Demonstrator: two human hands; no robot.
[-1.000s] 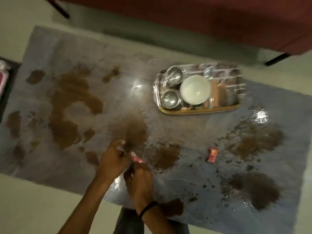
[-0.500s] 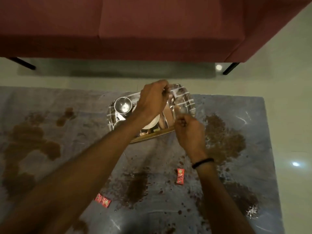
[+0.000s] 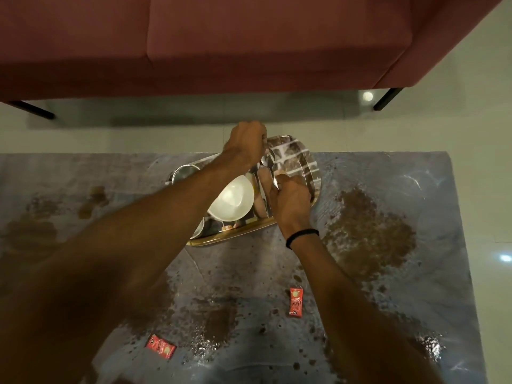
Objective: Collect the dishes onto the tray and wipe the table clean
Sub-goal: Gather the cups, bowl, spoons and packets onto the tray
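Note:
A shiny tray (image 3: 235, 235) with a gold rim sits at the table's far edge. On it are a white bowl (image 3: 232, 200) and a steel bowl (image 3: 184, 173), partly hidden by my left forearm. My left hand (image 3: 245, 142) hovers over the tray's far rim with its fingers curled; what it holds is hidden. Over the tray's right half, my right hand (image 3: 291, 200) pinches a thin shiny metal utensil (image 3: 273, 178). Brown spill stains (image 3: 368, 231) cover the grey table (image 3: 388, 173).
Two red sachets lie on the table, one at the near right (image 3: 295, 302) and one at the near left (image 3: 160, 346). A red sofa (image 3: 249, 37) stands beyond the table, with a black leg (image 3: 388, 98) at its right. The table's right edge borders pale floor.
A second ago both hands held a pink sachet near the table's front edge. They have since reached forward over the tray, and the sachet lies on the table.

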